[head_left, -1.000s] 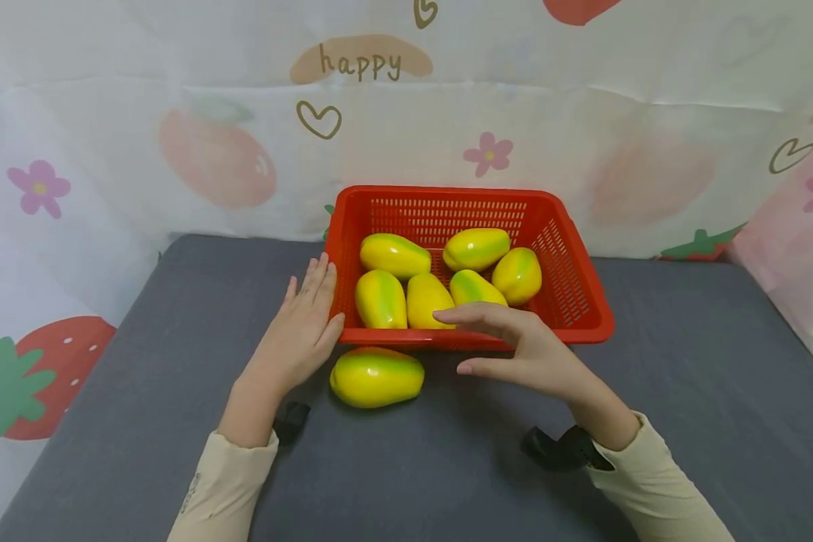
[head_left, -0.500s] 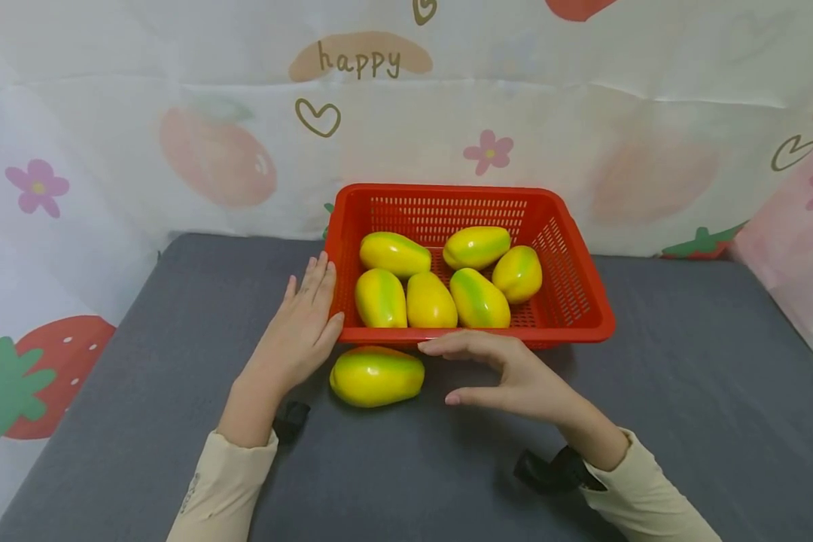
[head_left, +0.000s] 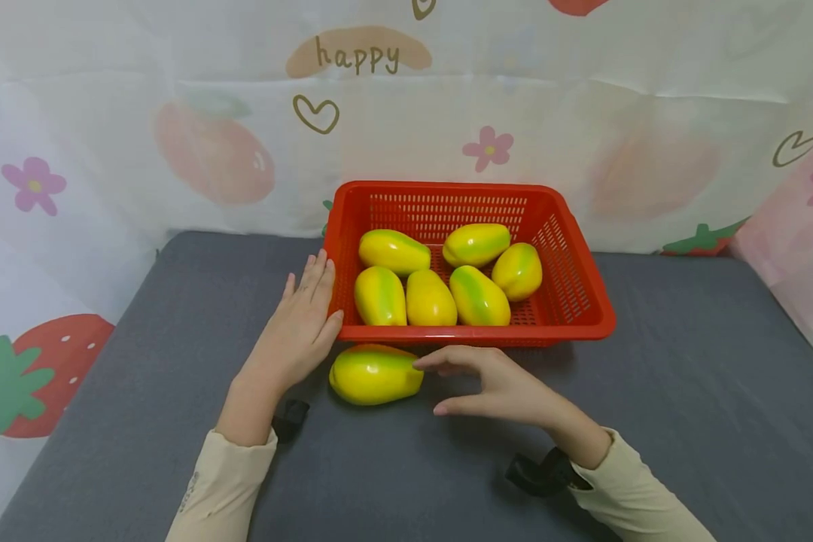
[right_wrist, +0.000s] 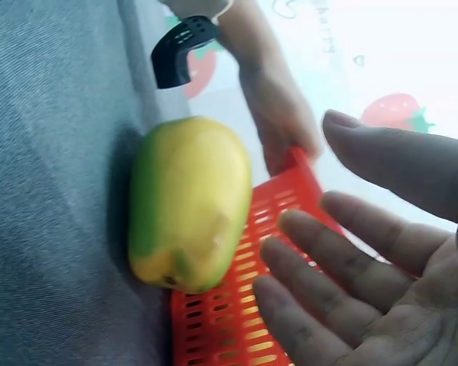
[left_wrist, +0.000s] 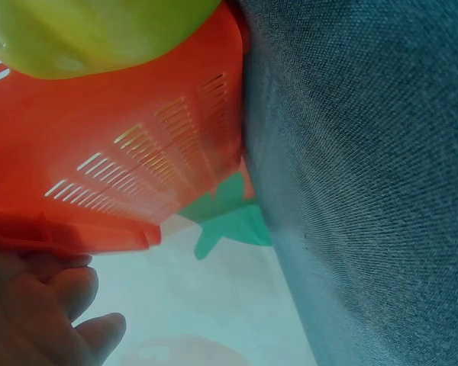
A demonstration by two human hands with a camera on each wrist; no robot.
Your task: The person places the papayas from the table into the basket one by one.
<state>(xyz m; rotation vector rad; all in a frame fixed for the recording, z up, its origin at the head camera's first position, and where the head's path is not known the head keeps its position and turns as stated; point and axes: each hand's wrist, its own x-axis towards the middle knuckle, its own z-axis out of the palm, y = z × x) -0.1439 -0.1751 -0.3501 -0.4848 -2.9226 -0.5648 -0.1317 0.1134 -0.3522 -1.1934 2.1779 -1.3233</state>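
Observation:
A yellow-green papaya (head_left: 376,375) lies on its side on the grey cloth, just in front of the red plastic basket (head_left: 576,333). My right hand (head_left: 497,385) hovers at its right end with thumb and fingers spread apart, and holds nothing. The right wrist view has the same papaya (right_wrist: 191,204) facing the open palm (right_wrist: 412,320), with a gap between them. My left hand (head_left: 294,331) lies flat along the basket's left side, fingers extended against its rim. In the left wrist view its fingertips (left_wrist: 75,290) are at the basket's rim (left_wrist: 76,245).
Inside the basket are several more papayas, among them one at the back right (head_left: 476,244) and one at the front left (head_left: 380,296). Behind the table (head_left: 704,391) hangs a printed cloth (head_left: 406,135) with fruit and flower pictures. Each wrist carries a black camera mount (head_left: 542,473).
My right hand has come down from over the basket's front rim, moving left and nearer to me, to the loose papaya's right end. The left hand and the basket have stayed in place.

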